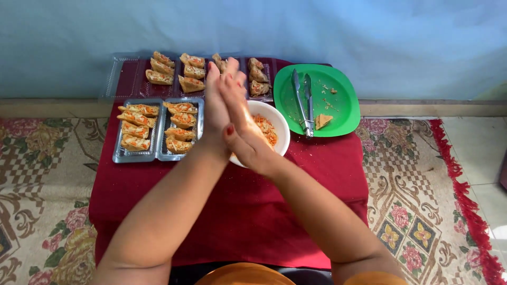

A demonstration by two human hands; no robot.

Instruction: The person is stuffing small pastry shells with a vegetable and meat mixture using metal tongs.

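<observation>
My left hand (215, 108) and my right hand (240, 124) are pressed palm to palm above a white bowl (280, 129) of shredded orange filling. Neither hand holds anything. The fingers point away from me, towards the far trays. Left of the hands, a clear tray (158, 154) on the red cloth holds several filled fried wedges (180, 133). A second clear tray (119, 76) behind it holds more of them. To the right, a green plate (343, 108) carries metal tongs (303, 100) and one fried wedge (322, 121).
The low table is covered with a dark red cloth (237, 211). It stands on a patterned floral rug (417, 211) against a pale blue wall (369, 37). Crumbs lie on the green plate. An orange garment shows at the bottom edge.
</observation>
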